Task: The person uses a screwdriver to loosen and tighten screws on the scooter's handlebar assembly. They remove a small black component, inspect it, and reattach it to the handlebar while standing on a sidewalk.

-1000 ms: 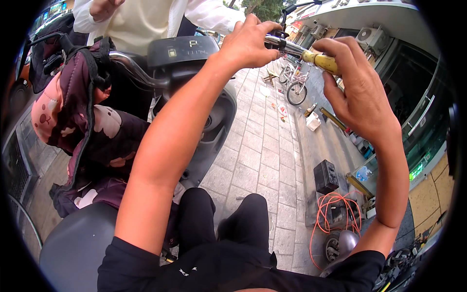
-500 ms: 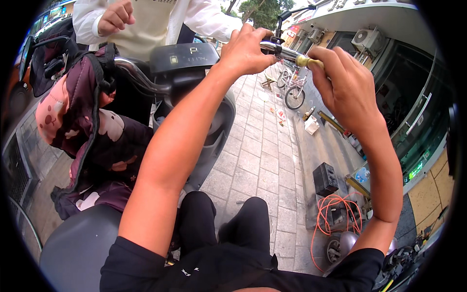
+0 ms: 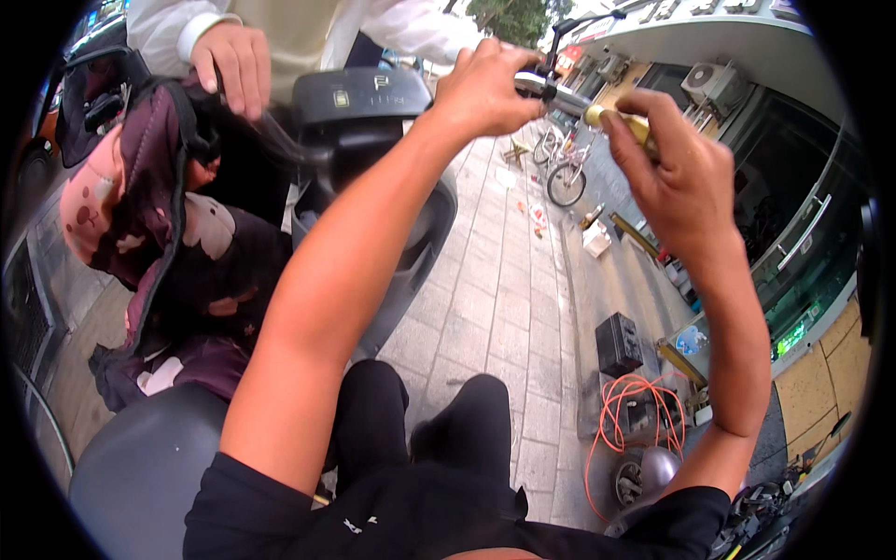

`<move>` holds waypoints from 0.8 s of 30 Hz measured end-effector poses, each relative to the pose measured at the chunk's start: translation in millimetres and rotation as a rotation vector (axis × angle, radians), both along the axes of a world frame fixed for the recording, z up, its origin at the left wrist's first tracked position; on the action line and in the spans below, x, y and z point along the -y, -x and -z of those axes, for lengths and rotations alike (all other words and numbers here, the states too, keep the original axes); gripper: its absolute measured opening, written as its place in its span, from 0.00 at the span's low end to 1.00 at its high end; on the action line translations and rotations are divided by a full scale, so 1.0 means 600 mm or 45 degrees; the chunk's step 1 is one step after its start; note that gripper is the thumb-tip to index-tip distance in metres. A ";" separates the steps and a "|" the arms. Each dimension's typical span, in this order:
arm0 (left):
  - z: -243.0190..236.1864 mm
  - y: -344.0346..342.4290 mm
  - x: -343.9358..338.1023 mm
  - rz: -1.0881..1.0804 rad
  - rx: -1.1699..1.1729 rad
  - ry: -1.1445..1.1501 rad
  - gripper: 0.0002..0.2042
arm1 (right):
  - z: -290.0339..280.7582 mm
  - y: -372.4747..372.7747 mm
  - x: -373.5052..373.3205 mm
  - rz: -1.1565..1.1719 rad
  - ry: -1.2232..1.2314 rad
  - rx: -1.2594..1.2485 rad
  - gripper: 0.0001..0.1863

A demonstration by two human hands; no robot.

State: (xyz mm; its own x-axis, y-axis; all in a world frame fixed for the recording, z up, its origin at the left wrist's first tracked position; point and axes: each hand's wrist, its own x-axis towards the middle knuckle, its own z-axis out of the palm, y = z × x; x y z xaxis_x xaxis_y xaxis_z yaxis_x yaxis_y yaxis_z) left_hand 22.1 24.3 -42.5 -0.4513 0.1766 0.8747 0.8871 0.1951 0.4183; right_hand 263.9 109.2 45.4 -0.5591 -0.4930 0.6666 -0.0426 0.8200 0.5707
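Note:
My left hand [image 3: 487,91] is closed around the right side of an electric scooter's handlebar [image 3: 567,100], near its black clamp [image 3: 536,86]. At the end of the bare chrome bar, my right hand [image 3: 674,173] pinches a yellow handle [image 3: 638,129] between thumb and fingers. It looks like a screwdriver handle, with a rounded collar facing the bar; its shaft cannot be made out. The scooter's dark display [image 3: 359,96] lies left of my left forearm. Another person's hand [image 3: 235,70] rests at the left side of the handlebar.
A dark patterned quilted cover [image 3: 219,271] hangs over the scooter's left side, by the grey seat [image 3: 149,467]. Right of the paving stand a black battery [image 3: 618,343] and a coiled orange cable [image 3: 644,401]. A bicycle [image 3: 566,182] stands farther off.
The other person's hand has come down from the chest to the left handlebar. My right hand has shifted slightly right and loosened its fingers, showing more of the yellow handle.

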 end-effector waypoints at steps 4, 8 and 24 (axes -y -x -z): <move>-0.004 -0.008 0.014 0.049 0.050 -0.006 0.34 | 0.011 -0.008 0.013 0.089 0.163 0.094 0.12; 0.000 0.022 0.027 0.019 -0.053 -0.033 0.31 | -0.010 -0.026 0.033 -0.053 0.158 0.271 0.11; 0.012 -0.012 -0.009 0.114 0.093 0.031 0.34 | 0.117 0.148 0.318 -1.219 0.006 0.456 0.23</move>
